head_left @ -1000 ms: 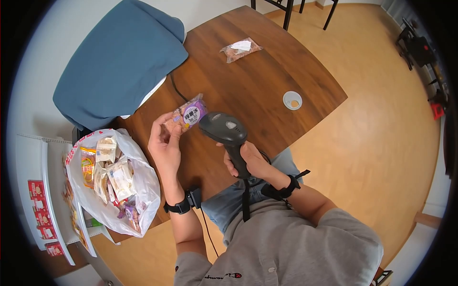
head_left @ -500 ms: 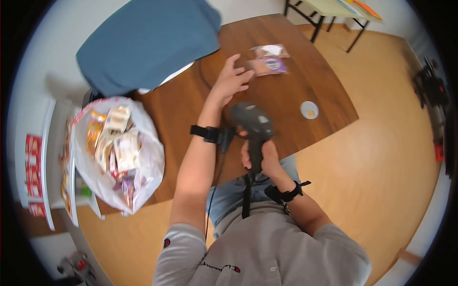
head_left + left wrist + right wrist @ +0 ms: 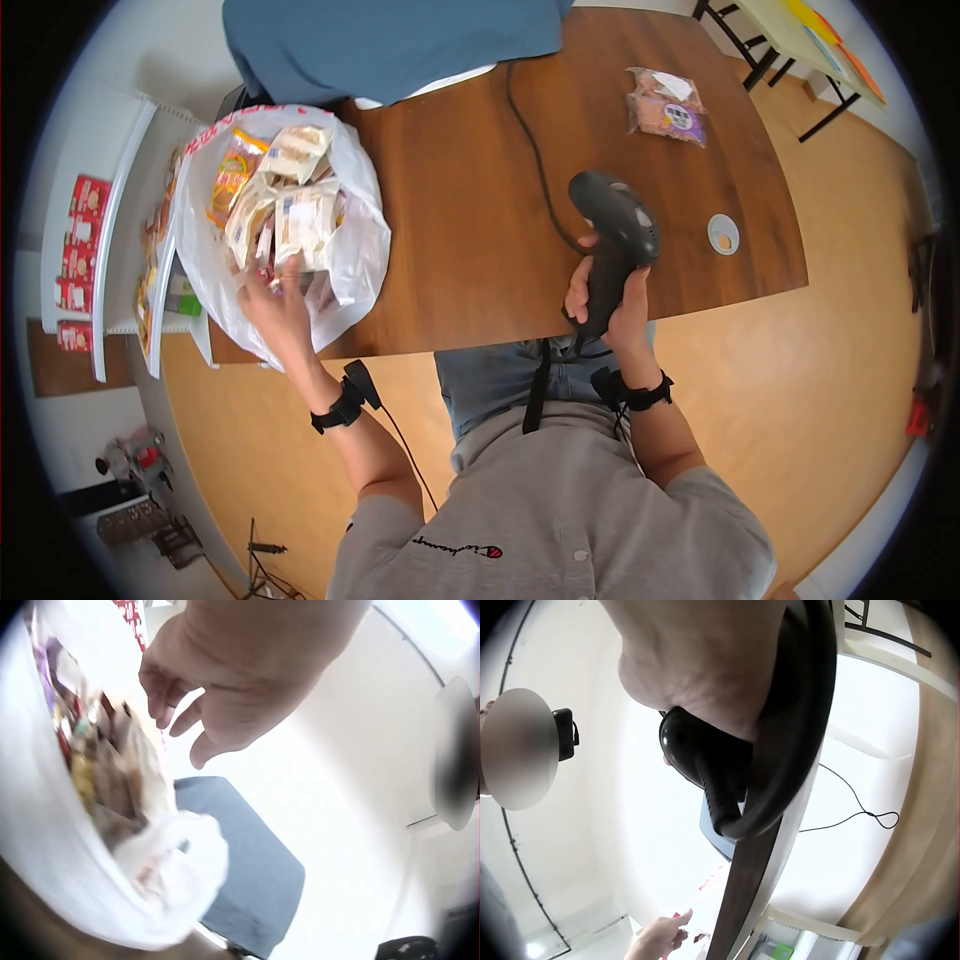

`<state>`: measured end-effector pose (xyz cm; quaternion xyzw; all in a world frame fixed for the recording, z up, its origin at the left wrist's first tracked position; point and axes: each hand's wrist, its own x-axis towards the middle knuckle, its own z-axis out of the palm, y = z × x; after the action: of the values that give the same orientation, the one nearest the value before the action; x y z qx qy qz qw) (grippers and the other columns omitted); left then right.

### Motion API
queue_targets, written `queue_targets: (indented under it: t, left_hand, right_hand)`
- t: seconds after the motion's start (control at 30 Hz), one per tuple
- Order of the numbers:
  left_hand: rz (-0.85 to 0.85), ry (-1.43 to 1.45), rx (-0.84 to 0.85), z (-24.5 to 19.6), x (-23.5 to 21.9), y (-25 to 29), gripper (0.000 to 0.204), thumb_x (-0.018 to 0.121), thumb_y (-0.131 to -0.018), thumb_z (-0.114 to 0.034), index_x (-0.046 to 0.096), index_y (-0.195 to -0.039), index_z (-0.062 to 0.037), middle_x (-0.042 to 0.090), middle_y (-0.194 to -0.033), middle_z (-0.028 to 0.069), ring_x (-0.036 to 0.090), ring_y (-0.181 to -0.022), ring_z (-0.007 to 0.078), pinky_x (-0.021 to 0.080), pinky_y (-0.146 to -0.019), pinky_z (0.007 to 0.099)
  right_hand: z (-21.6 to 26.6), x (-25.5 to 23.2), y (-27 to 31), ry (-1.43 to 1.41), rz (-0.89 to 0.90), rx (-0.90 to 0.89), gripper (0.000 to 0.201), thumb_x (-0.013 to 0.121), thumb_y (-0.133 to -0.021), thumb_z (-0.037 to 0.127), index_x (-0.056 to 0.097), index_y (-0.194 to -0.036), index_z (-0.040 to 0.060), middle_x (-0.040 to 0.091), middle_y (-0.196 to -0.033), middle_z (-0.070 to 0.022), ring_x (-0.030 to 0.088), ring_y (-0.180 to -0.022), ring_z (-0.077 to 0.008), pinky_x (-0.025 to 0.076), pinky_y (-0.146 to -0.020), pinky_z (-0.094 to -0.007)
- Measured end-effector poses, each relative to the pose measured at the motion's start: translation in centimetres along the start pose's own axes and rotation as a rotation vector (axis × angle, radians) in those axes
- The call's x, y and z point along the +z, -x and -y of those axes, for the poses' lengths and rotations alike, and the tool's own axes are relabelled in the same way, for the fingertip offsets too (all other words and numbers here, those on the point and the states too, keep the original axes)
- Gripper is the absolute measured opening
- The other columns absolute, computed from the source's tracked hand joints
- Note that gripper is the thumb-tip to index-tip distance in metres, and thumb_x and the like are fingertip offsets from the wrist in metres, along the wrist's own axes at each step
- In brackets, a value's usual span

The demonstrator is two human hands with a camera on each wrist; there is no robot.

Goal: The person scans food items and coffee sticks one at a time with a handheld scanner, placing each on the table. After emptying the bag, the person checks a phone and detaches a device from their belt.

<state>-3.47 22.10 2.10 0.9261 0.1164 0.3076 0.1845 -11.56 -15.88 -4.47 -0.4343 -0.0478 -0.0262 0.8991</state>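
Observation:
In the head view my left hand (image 3: 277, 315) is at the near side of a white plastic bag (image 3: 368, 250), fingers spread over the wrapped snacks (image 3: 305, 225) inside. The left wrist view shows that hand (image 3: 232, 682) above the bag's mouth, fingers loosely bent and nothing in them. My right hand (image 3: 628, 318) grips a black barcode scanner (image 3: 612, 225) by its handle, over the table's front edge, its head tilted up and away from me. Two clear snack packs lie side by side at the back right: a purple-labelled pack (image 3: 668, 120) and a pack with a white label (image 3: 680, 88).
A blue cloth (image 3: 390, 45) covers something at the back of the wooden table (image 3: 450, 200). The scanner's cable (image 3: 535, 150) runs across the tabletop. A small round white dish (image 3: 723, 235) sits near the right edge. Shelves with red boxes (image 3: 85, 230) stand at the left.
My left hand laid the purple-labelled snack pack beside the other one, let go, and swung back left to the bag. The right hand keeps hold of the barcode scanner. The head view has shifted.

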Motion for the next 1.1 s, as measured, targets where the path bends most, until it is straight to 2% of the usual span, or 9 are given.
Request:
queue_targets:
  t: [0.23, 0.37, 0.47, 0.67, 0.73, 0.87, 0.97, 1.0, 1.1]
  left_hand:
    - [-0.160, -0.178, 0.052, -2.9, 3.4, 0.5, 0.075, 0.084, -0.070, -0.048, 0.061, -0.119, 0.0035, 0.058, -0.106, 0.0277, 0.055, -0.101, 0.0476, 0.044, -0.088, 0.0544]
    - [-0.076, -0.155, 0.008, -2.6, 4.4, -0.8, 0.069, 0.092, -0.056, -0.036, 0.063, -0.105, 0.0040, 0.059, -0.103, 0.0273, 0.055, -0.101, 0.0467, 0.045, -0.086, 0.0537]
    - [-0.199, -0.124, 0.149, -3.8, 4.5, -0.5, 0.064, 0.093, -0.057, -0.029, 0.063, -0.103, 0.0030, 0.062, -0.101, 0.0263, 0.057, -0.096, 0.0441, 0.047, -0.084, 0.0512]
    - [-0.124, 0.130, -0.055, -5.7, 3.8, -1.0, 0.040, 0.085, -0.072, -0.015, 0.062, -0.101, 0.0004, 0.067, -0.085, 0.0121, 0.066, -0.071, 0.0210, 0.051, -0.066, 0.0349]
    - [-0.231, 0.493, 0.064, -6.3, 3.9, -1.9, 0.024, 0.076, -0.083, -0.005, 0.063, -0.104, -0.0013, 0.063, -0.074, 0.0031, 0.050, -0.056, 0.0053, 0.039, -0.054, 0.0209]
    - [-0.224, 0.731, 0.173, -9.6, 3.6, -3.2, 0.018, 0.070, -0.088, -0.002, 0.063, -0.105, -0.0029, 0.060, -0.069, -0.0005, 0.049, -0.057, 0.0034, 0.036, -0.053, 0.0185]
    - [0.195, 0.916, 0.239, -13.2, 5.6, -2.8, 0.018, 0.070, -0.087, -0.001, 0.063, -0.104, -0.0034, 0.057, -0.073, -0.0029, 0.047, -0.060, 0.0017, 0.033, -0.051, 0.0190]
    - [0.317, 0.925, 0.221, -15.1, 6.0, -2.0, 0.021, 0.068, -0.087, 0.003, 0.062, -0.106, -0.0031, 0.060, -0.085, -0.0006, 0.057, -0.074, 0.0058, 0.044, -0.063, 0.0196]
    - [0.516, 0.912, 0.210, -17.3, 9.2, -0.2, 0.018, 0.067, -0.086, 0.006, 0.061, -0.101, -0.0025, 0.052, -0.076, -0.0057, 0.045, -0.066, 0.0007, 0.035, -0.058, 0.0163]
  right_hand:
    - [0.0, -0.1, 0.1, 0.031, -0.021, -0.012, 0.085, 0.033, -0.090, 0.076, 0.039, -0.132, 0.0031, 0.051, -0.070, -0.0065, 0.050, -0.049, -0.0143, 0.044, -0.055, -0.0298]
    - [-0.3, -0.3, 0.4, 0.031, -0.033, -0.037, 0.085, 0.035, -0.089, 0.076, 0.040, -0.133, 0.0033, 0.052, -0.070, -0.0070, 0.052, -0.051, -0.0145, 0.045, -0.054, -0.0301]
    - [-0.3, -0.4, 0.4, 0.010, -0.016, -0.013, 0.084, 0.037, -0.090, 0.075, 0.042, -0.132, 0.0029, 0.053, -0.071, -0.0072, 0.053, -0.052, -0.0141, 0.045, -0.054, -0.0292]
    - [0.4, -0.3, 0.3, 0.046, 0.068, -0.002, 0.082, 0.039, -0.090, 0.073, 0.043, -0.134, 0.0030, 0.054, -0.070, -0.0070, 0.053, -0.053, -0.0122, 0.043, -0.053, -0.0262]
    - [0.5, -0.4, 0.4, 0.069, 0.081, -0.003, 0.082, 0.038, -0.091, 0.073, 0.043, -0.134, 0.0030, 0.054, -0.070, -0.0071, 0.053, -0.053, -0.0119, 0.043, -0.052, -0.0258]
    - [0.5, -0.4, 0.4, 0.069, 0.096, 0.006, 0.084, 0.037, -0.091, 0.072, 0.043, -0.134, 0.0013, 0.053, -0.070, -0.0065, 0.053, -0.057, -0.0098, 0.044, -0.053, -0.0246]
    - [0.5, -0.2, 0.5, 0.064, 0.101, 0.013, 0.084, 0.038, -0.090, 0.073, 0.043, -0.134, 0.0013, 0.053, -0.071, -0.0067, 0.053, -0.058, -0.0101, 0.044, -0.054, -0.0245]
    - [0.6, -0.2, 0.5, 0.065, 0.102, 0.011, 0.084, 0.038, -0.090, 0.072, 0.043, -0.134, 0.0014, 0.054, -0.071, -0.0068, 0.053, -0.058, -0.0103, 0.044, -0.054, -0.0245]
    - [0.6, -0.3, 0.5, 0.059, 0.109, 0.013, 0.082, 0.039, -0.091, 0.072, 0.044, -0.133, 0.0013, 0.054, -0.073, -0.0071, 0.053, -0.059, -0.0108, 0.044, -0.055, -0.0245]
